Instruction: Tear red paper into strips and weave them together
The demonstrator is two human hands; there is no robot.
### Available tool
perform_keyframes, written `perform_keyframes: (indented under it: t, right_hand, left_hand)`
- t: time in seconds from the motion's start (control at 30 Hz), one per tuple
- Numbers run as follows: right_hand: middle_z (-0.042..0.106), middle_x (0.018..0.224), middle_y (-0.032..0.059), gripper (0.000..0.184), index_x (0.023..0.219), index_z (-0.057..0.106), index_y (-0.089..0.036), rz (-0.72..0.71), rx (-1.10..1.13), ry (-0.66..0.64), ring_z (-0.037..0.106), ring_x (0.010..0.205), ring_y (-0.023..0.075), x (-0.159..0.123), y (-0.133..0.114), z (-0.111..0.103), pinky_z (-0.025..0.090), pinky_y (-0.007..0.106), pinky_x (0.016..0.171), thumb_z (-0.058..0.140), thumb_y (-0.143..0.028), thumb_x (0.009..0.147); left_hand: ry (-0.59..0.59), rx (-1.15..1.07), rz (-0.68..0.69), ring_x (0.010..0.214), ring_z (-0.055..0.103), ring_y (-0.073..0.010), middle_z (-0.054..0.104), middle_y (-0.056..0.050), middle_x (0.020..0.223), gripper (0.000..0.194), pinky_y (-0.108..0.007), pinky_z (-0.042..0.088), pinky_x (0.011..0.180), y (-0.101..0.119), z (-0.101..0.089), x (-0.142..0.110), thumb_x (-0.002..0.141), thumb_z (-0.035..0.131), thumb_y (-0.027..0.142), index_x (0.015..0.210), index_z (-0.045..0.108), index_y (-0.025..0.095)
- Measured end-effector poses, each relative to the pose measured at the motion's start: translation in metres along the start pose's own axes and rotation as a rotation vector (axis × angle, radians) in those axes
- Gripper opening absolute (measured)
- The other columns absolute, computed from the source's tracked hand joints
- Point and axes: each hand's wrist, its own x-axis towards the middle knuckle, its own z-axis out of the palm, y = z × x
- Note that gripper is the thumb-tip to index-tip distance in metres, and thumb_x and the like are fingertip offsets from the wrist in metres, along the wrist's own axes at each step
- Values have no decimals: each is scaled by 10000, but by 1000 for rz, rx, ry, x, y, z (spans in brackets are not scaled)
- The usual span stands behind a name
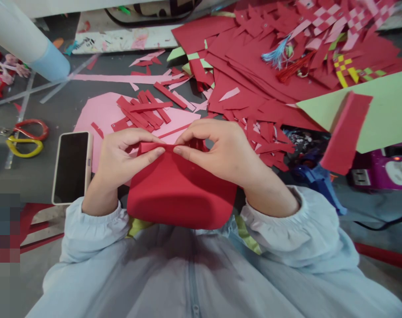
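A sheet of red paper (184,190) hangs in front of my chest, its far edge folded over into a narrow strip. My left hand (124,154) pinches that fold between thumb and fingers near the middle. Close beside it, my right hand (217,148) pinches the same fold, thumb on the near side. The two thumb tips almost meet. Just beyond my hands, several red paper strips (148,110) lie on a pink paper sheet (95,110). Part of the fold is hidden behind my fingers.
At left are a phone (71,168), scissors with red and yellow handles (28,137) and a white and blue cylinder (32,39). Red paper sheets (247,70) and woven pieces (327,22) pile up at the back right. A purple power strip (383,170) sits at right.
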Motion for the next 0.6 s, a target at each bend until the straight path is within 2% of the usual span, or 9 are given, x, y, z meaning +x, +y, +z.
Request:
perform_keyframes:
  t: [0.13,0.23,0.47,0.6]
  right_hand:
    - [697,773,31,126,790,724,-172,-9,13,5,584,694,133,0,1,0,443,279,667,681,-279,840]
    - [695,780,30,128,811,727,-173,3,12,14,574,696,131,0,4,0,433,278,663,679,-289,838]
    - [708,784,31,138,788,727,-179,49,7,19,556,684,132,0,3,-1,400,274,625,675,-301,827]
    - [720,791,37,156,767,719,-176,81,-12,11,555,676,133,0,3,-1,394,277,621,670,-313,824]
  left_hand:
    - [2,15,-36,708,706,-172,763,-7,784,103,-302,575,677,-1,0,1,764,769,328,763,737,230]
    - [45,-6,-44,692,699,-162,765,-7,783,116,-286,563,642,-2,1,0,760,772,327,796,758,218]
    - [147,-65,-59,734,721,-164,780,23,807,57,-304,586,660,-6,-1,-2,777,801,308,827,777,299]
    - [177,-64,-78,674,705,-141,765,41,738,38,-272,564,615,-8,-2,-2,780,807,313,769,771,314]
